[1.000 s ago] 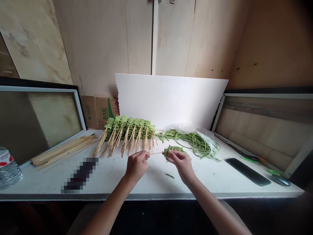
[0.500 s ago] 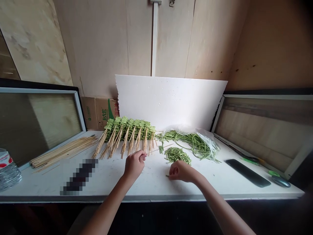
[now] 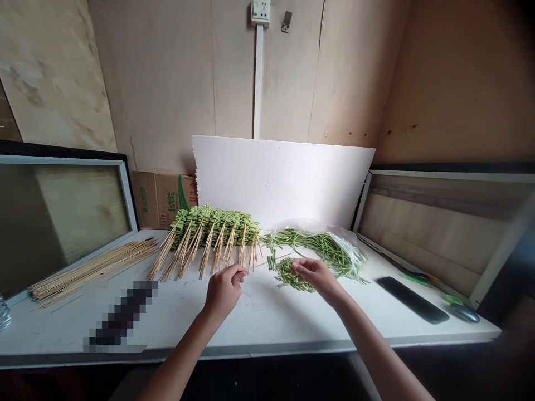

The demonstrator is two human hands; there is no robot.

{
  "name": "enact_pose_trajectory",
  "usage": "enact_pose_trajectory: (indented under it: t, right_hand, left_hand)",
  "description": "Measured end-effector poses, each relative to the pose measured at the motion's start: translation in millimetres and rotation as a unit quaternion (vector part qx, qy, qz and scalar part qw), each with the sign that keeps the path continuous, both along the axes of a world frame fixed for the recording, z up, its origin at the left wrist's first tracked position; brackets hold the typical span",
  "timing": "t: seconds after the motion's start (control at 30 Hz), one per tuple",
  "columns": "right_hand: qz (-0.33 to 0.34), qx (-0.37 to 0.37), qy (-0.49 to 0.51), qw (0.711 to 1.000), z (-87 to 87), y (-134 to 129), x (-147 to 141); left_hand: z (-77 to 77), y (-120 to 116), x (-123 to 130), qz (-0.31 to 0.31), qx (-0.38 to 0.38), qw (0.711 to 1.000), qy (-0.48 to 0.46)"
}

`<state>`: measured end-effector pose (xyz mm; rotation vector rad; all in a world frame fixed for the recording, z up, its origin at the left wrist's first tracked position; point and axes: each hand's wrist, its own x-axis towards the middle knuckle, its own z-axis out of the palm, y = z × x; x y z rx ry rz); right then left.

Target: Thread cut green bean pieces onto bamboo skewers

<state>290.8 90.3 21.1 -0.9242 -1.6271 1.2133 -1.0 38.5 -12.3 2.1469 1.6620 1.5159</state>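
My left hand (image 3: pixel 224 289) is closed in front of the skewered bundles; a thin stick seems to run from its fingertips to the right, but what it grips is too small to tell. Over the pile of cut green bean pieces (image 3: pixel 288 277) is my right hand (image 3: pixel 314 274), its thumb and fingers pinched together; anything between them is hidden. Skewers threaded with green pieces (image 3: pixel 215 225) lie stacked at the back, sticks pointing forward. A few short pieces (image 3: pixel 271 262) lie side by side left of the pile. Long green beans (image 3: pixel 321 245) rest in a clear plastic bag behind it.
Bare bamboo sticks (image 3: pixel 92 270) lie at the left, near a blurred-out dark object (image 3: pixel 123 314). A black phone-like slab (image 3: pixel 412 299) and a grey rounded object (image 3: pixel 465 313) are at the right. A white foam board (image 3: pixel 284 181) and a cardboard box (image 3: pixel 161 197) stand behind.
My right hand has moved from the table front up and back over the pile of cut pieces. My left hand stays closed in about the same place. The view has shifted slightly.
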Motion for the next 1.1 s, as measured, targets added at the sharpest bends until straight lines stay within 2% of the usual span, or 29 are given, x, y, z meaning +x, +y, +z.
enact_pose_trajectory:
  t: [0.13,0.23,1.1]
  right_hand:
    - [0.016,-0.063,0.135,0.989,2.3,-1.8,-2.3]
    - [0.021,-0.093,0.189,0.977,2.9,-3.6,-6.2]
    - [-0.01,-0.08,0.191,0.978,-8.8,4.6,-8.6]
  left_hand:
    - [-1.1,-0.7,0.7,-0.001,0.004,1.0,0.007]
    - [-1.5,-0.6,0.8,-0.004,0.008,1.0,0.011]
    - [-3.6,-2.1,3.5,-0.003,-0.004,1.0,0.018]
